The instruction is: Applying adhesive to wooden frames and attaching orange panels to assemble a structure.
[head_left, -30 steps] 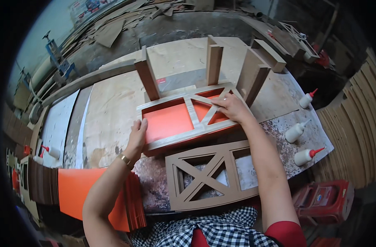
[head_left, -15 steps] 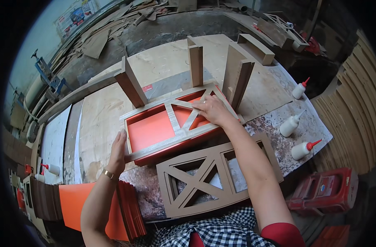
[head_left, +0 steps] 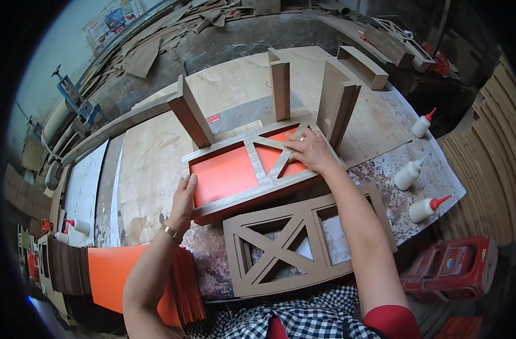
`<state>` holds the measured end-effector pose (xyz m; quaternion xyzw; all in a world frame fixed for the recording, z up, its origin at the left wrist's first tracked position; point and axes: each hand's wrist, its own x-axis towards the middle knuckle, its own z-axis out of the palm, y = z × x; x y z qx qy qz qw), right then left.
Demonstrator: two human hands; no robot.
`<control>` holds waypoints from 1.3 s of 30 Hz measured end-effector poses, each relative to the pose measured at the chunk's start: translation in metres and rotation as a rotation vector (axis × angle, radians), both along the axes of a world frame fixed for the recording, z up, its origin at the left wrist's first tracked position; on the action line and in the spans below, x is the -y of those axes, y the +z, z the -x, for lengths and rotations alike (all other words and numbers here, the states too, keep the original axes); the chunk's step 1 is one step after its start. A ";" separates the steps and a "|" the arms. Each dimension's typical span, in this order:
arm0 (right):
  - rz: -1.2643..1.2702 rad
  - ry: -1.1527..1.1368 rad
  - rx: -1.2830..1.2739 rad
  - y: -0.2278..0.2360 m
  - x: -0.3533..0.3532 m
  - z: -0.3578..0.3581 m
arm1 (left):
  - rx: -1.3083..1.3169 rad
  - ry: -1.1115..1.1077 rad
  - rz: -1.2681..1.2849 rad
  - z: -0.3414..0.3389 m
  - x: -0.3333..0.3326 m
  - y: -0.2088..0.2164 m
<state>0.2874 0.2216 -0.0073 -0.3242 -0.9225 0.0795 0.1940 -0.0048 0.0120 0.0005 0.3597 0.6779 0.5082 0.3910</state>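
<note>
A shallow rectangular wooden frame (head_left: 204, 212) lies on the bench in front of me, with an orange panel (head_left: 221, 174) showing through its openings. Crossed bars brace its right part. At the frame's left end, my left hand (head_left: 182, 202) is closed round the corner, fingertips on the upper edge. My right hand (head_left: 312, 151) rests on the crossed bars with fingers apart, hiding the crossing. Three wooden posts stand behind the frame: a left post (head_left: 191, 113), a middle post (head_left: 280, 87) and a wide right post (head_left: 338, 104).
Nearer me lies a stack of brown lattice frames (head_left: 320, 257). Orange panels (head_left: 114, 271) are piled at lower left. White glue bottles (head_left: 407, 176) line the right edge, near a red plastic case (head_left: 455, 263). A blue clamp (head_left: 77, 101) stands far left; an open wooden box (head_left: 362, 66) is at the back right.
The orange strip along the frame's near side no longer shows; brown wood does. My left hand has gone from flat against the end to gripping its corner. The whole view has shifted slightly.
</note>
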 end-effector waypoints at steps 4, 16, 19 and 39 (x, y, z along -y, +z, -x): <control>-0.031 -0.102 0.052 -0.015 -0.005 0.001 | -0.083 0.020 0.013 0.010 -0.001 -0.023; 0.037 -0.264 0.222 -0.027 -0.006 0.019 | -0.894 -0.015 0.361 -0.003 -0.005 -0.022; 0.065 -0.276 0.276 -0.024 -0.010 0.022 | -0.997 -0.098 0.350 0.018 -0.015 -0.022; -0.147 -0.358 0.128 -0.046 -0.027 0.014 | -0.451 0.130 0.309 0.022 -0.005 -0.044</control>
